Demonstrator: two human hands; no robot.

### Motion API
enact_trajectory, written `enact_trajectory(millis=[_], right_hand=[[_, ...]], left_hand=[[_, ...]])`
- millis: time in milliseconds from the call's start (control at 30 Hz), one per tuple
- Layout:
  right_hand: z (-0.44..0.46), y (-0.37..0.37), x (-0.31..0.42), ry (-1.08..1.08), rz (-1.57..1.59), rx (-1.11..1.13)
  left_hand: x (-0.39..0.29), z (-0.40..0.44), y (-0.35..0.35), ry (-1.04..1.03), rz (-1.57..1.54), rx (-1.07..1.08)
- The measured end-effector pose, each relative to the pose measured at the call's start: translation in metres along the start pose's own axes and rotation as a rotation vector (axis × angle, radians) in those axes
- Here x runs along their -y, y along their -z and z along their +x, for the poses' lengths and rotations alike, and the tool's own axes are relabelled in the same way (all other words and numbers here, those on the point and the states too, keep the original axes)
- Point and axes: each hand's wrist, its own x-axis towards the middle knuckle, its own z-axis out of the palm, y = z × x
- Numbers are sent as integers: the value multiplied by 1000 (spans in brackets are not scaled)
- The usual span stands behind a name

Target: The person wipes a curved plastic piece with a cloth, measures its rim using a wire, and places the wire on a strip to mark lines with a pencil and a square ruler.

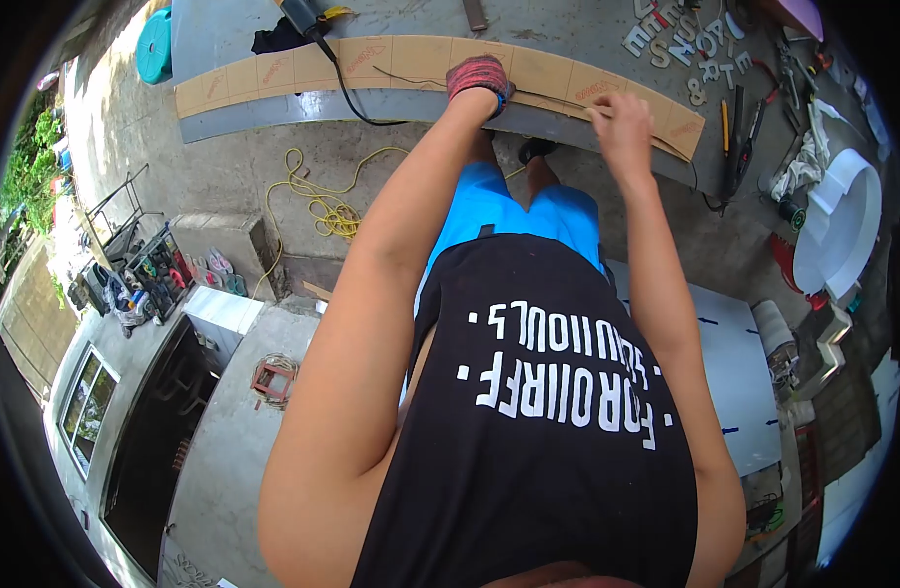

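A long cardboard-coloured sheet (411, 57) with printed marks lies along the front of the grey table (568, 34). My left hand (477, 78), in a red and dark glove, is closed on top of the sheet near its middle; what is under its fingers is hidden. A thin dark line, perhaps a wire or cut edge, runs along the sheet on both sides of the glove. Over the sheet's right part, my bare right hand (624, 127) has its fingers bent together near that line. Anything between those fingertips is too small to make out.
A power tool (301, 18) with a black cord (340, 83) lies at the back left, beside a black cloth (278, 37). White cut-out letters (680, 44), a yellow pencil (725, 127) and pliers-like tools are at the right. Yellow cord (332, 216) lies on the floor.
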Motion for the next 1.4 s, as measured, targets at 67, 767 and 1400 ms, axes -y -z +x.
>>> enact_trajectory(millis=[67, 767, 1400], right_hand=[[14, -42, 39, 107, 42, 52], [67, -78, 71, -223, -80, 319], [90, -107, 174, 141, -38, 304]], left_hand=[[-1, -6, 3, -6, 1, -21], [156, -4, 40, 8, 62, -138], [170, 9, 36, 111, -16, -116]])
